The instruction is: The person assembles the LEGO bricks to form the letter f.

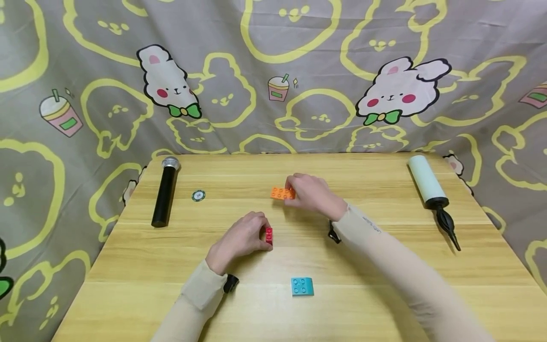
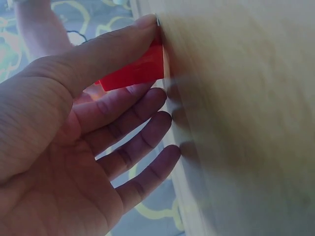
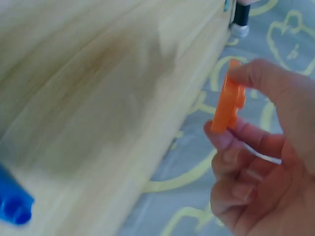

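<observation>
My left hand (image 1: 245, 232) pinches a red toy building brick (image 1: 268, 235) between thumb and fingers, low at the tabletop. In the left wrist view, part of the red brick (image 2: 135, 69) is hidden behind the thumb; the other fingers reach toward the wood. Farther back and to the right, my right hand (image 1: 309, 192) grips an orange studded brick (image 1: 282, 193) at its right end. The right wrist view shows the orange brick (image 3: 229, 101) between thumb and fingertips, raised off the table. Nearer the front lies a teal brick (image 1: 302, 286), which neither hand touches.
A black microphone (image 1: 165, 192) and a round chip (image 1: 198, 195) lie on the left of the wooden table (image 1: 141, 285). At the right is a white hand pump (image 1: 428, 183) with a black nozzle. A patterned curtain (image 1: 316, 128) hangs behind the table.
</observation>
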`<state>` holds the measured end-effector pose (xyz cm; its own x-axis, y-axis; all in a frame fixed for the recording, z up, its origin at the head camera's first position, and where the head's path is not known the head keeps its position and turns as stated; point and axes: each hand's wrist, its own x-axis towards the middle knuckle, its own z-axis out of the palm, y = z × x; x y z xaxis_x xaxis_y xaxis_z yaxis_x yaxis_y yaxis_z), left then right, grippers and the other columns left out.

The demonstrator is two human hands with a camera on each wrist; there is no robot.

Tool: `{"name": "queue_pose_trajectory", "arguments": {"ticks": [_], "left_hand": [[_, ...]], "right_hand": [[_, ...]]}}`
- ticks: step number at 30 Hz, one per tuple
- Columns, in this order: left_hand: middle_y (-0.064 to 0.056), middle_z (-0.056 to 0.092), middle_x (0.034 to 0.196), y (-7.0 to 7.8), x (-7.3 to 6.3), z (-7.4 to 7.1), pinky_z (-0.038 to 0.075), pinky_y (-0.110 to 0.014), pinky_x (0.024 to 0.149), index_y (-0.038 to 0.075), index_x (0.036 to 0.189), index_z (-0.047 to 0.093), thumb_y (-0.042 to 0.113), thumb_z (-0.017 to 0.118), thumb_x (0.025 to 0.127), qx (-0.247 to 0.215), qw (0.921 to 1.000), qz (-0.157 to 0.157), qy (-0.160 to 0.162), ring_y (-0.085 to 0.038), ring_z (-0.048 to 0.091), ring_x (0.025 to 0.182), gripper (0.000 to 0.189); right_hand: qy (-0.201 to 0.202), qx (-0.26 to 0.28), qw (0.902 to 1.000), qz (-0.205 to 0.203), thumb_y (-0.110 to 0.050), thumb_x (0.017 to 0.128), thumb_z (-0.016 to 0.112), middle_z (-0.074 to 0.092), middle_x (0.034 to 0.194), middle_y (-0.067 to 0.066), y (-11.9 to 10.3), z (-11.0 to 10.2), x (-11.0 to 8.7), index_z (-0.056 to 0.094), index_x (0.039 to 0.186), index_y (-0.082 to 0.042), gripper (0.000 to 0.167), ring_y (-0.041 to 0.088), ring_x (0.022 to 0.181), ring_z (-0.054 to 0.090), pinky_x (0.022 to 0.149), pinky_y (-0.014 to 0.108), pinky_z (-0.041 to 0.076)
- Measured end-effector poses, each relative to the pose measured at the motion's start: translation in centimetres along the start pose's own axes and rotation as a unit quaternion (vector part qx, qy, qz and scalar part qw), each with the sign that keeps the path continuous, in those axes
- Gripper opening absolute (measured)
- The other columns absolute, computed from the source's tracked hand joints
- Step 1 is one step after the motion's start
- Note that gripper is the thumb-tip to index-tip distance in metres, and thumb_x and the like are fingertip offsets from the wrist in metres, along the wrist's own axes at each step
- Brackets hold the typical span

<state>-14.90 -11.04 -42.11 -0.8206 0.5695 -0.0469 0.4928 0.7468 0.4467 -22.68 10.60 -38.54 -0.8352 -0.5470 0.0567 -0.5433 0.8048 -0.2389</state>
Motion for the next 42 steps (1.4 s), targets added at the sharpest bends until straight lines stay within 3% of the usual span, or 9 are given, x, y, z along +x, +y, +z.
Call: {"name": "queue_pose_trajectory", "arguments": {"ticks": [6,10,15,26,42], "left_hand": [[0.002,0.056,0.084,0.0,0.0,0.2,0.043,-0.03,0.068,0.009,0.088,0.065,0.024,0.091,0.071,-0.003,1.0,0.005,0.007,-0.016,0.048,0.079,0.034],[0.001,0.056,0.085,0.1,0.0,0.1,0.042,-0.03,0.067,0.01,0.086,0.065,0.024,0.091,0.07,-0.004,0.9999,0.005,0.009,-0.016,0.047,0.077,0.034],[0.002,0.054,0.084,0.0,-0.1,0.1,0.042,-0.03,0.066,0.01,0.085,0.063,0.025,0.091,0.07,0.004,1.0,0.004,0.007,-0.016,0.047,0.077,0.035],[0.004,0.052,0.085,-0.1,-0.1,0.0,0.042,-0.031,0.067,0.008,0.091,0.063,0.025,0.09,0.072,0.003,0.9999,0.01,0.005,-0.016,0.048,0.079,0.037],[0.004,0.055,0.086,-0.1,-0.1,-0.1,0.043,-0.031,0.069,0.007,0.093,0.066,0.025,0.091,0.071,0.004,0.9999,0.012,0.011,-0.016,0.05,0.081,0.037]], "right_hand": [[-0.007,0.011,0.9934,-0.114,-0.034,0.082,0.076,0.059,0.086,-0.006,-0.8,-2.0,-3.3,0.067,0.097,-0.013,0.028,0.009,0.066,0.051,0.057,0.028,0.045],[-0.025,0.001,0.9885,-0.149,-0.035,0.081,0.077,0.059,0.087,-0.007,-1.6,-2.7,-4.8,0.067,0.098,-0.014,0.028,0.007,0.067,0.051,0.06,0.027,0.045],[-0.044,0.002,0.9835,-0.175,-0.032,0.08,0.076,0.059,0.085,-0.007,-2.8,-1.9,-5.0,0.066,0.095,-0.015,0.025,0.007,0.065,0.05,0.056,0.025,0.043],[-0.044,0.002,0.9852,-0.166,-0.037,0.081,0.076,0.056,0.084,-0.007,-4.4,0.5,-4.3,0.065,0.092,-0.016,0.025,0.008,0.063,0.049,0.054,0.027,0.043],[-0.052,0.006,0.9856,-0.16,-0.037,0.085,0.074,0.049,0.08,-0.008,-4.4,1.5,-4.2,0.064,0.096,-0.016,0.025,0.009,0.062,0.047,0.051,0.025,0.039]]}}
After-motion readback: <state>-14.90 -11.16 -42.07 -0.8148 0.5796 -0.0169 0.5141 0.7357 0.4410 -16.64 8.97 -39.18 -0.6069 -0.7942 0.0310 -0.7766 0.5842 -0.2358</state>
